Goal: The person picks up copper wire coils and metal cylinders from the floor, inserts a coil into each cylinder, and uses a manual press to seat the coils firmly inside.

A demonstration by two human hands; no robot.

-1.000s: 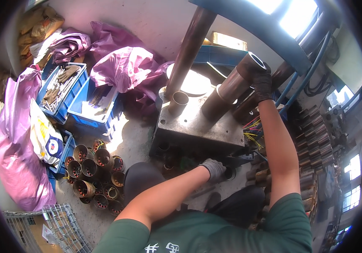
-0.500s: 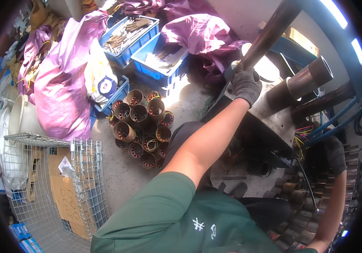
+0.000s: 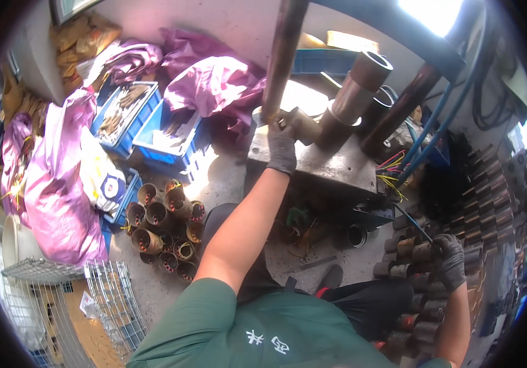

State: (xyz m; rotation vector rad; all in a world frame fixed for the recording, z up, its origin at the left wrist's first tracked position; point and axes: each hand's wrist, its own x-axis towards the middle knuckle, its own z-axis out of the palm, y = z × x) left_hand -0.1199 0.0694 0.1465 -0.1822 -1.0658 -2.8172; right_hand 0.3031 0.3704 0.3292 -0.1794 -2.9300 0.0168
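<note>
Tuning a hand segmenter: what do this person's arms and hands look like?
Left hand and right hand: dark grey, wrist-length gloves. Forearms bare, no cables or markings visible. Sleeves short, dark green.

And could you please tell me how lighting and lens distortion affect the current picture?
In the head view: white glare burns out a top-right patch; sunlight bleaches folds of the crumpled pink plastic sack; the dark cylindrical metal tubes at right sit in dim light; the grey wire-mesh basket bows near the rim; the dark-gloved left hand looks fairly clear.
</note>
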